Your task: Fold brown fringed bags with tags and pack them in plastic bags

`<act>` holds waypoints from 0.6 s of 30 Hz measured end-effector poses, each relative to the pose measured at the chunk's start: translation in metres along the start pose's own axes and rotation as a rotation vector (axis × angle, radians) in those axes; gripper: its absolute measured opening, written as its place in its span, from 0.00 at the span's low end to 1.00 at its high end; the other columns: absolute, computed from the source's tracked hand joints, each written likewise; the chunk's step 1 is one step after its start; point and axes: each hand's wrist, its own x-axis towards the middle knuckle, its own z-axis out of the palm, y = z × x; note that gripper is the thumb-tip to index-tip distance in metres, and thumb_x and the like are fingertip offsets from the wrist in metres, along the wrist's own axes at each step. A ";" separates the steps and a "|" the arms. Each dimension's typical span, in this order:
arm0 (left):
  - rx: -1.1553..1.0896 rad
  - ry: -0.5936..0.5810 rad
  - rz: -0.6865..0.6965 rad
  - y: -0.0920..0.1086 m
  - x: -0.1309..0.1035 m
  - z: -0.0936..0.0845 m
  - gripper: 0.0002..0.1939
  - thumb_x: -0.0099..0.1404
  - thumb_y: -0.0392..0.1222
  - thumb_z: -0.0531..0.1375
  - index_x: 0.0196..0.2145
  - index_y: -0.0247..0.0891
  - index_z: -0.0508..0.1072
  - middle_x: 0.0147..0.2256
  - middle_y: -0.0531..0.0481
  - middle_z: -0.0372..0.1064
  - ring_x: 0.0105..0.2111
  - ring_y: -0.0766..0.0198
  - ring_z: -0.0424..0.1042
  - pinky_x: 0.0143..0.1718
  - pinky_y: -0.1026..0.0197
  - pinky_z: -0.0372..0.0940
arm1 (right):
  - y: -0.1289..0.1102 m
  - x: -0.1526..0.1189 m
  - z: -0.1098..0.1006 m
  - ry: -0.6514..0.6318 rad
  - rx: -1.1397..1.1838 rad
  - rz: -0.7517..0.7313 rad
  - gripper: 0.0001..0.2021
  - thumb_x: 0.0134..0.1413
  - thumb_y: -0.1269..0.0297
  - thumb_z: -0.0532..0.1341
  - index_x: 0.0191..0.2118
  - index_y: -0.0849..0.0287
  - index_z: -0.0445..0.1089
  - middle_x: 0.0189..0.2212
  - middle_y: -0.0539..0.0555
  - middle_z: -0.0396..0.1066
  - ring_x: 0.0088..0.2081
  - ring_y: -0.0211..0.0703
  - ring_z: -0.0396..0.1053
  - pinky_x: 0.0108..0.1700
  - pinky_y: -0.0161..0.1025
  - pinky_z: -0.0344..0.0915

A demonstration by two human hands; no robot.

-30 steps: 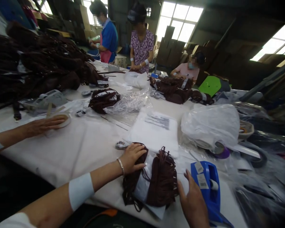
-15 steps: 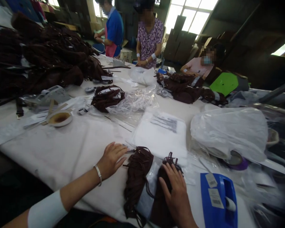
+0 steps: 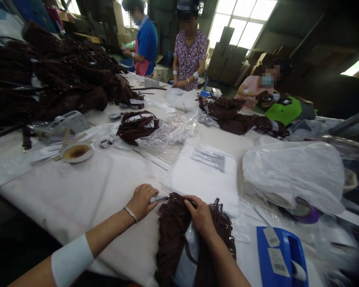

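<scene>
A dark brown fringed bag [image 3: 170, 243] lies on the white-covered table right in front of me, with a pale wrapped strip [image 3: 186, 267] running down its middle. At its upper left corner, my left hand [image 3: 143, 202] pinches a small whitish tag [image 3: 159, 198] that seems joined to the bag by a short dark strap. My right hand [image 3: 200, 217] reaches across the bag, thumb and fingers closed on its top edge near a metal ring. The wrist and forearm hide part of the bag's right half.
Flat white plastic bags [image 3: 206, 175] lie just beyond. On the right are a blue dispenser [image 3: 275, 255] with labels, and a large clear bag [image 3: 293, 171]. A dish of brown liquid [image 3: 77, 152] and piled brown bags [image 3: 62, 75] stand left. Several co-workers are across the table.
My right hand has moved from the bag's right half to its top edge and closed there. My left hand, spread before, has closed on the tag.
</scene>
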 end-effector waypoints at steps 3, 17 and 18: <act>-0.020 0.006 0.032 0.003 0.003 0.010 0.20 0.57 0.36 0.59 0.49 0.40 0.68 0.48 0.44 0.68 0.51 0.51 0.62 0.52 0.47 0.58 | 0.003 -0.009 0.000 0.041 0.102 -0.029 0.14 0.58 0.58 0.53 0.42 0.54 0.74 0.42 0.54 0.75 0.46 0.47 0.70 0.53 0.48 0.62; -0.058 0.281 0.376 -0.012 0.022 0.046 0.13 0.62 0.42 0.52 0.42 0.52 0.70 0.35 0.58 0.75 0.34 0.56 0.74 0.44 0.47 0.67 | -0.007 -0.021 -0.005 -0.062 -0.179 -0.411 0.20 0.44 0.78 0.57 0.41 0.49 0.74 0.42 0.48 0.76 0.54 0.39 0.64 0.62 0.42 0.49; -0.044 0.316 0.381 -0.013 0.020 0.048 0.14 0.62 0.42 0.51 0.44 0.54 0.70 0.36 0.58 0.75 0.35 0.55 0.74 0.44 0.46 0.67 | -0.009 -0.026 -0.011 -0.072 -0.168 -0.420 0.20 0.44 0.78 0.58 0.41 0.50 0.75 0.42 0.48 0.76 0.55 0.39 0.64 0.62 0.41 0.51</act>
